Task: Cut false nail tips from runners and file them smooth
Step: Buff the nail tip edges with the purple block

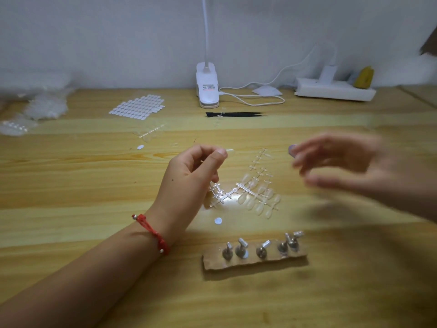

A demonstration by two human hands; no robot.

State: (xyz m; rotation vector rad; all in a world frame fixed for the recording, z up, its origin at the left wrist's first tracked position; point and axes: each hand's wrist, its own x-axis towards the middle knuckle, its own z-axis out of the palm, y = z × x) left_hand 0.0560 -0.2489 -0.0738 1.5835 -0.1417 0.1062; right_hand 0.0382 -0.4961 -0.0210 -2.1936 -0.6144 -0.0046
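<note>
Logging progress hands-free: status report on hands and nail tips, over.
Left hand pinches one clear nail tip. Right hand blurred, grip unclear. Runners lie on table between hands. Nothing blocks them.

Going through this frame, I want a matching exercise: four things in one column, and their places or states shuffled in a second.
Column one:
1. black tweezers
2. power strip
3. metal stands
4. left hand

Column two:
A. pinches a clear nail tip
B. nearest the camera, on a brown base
C. far right, by the wall
D. just in front of the clip lamp

Pairs: 1-D, 2-C, 3-B, 4-A.
</note>
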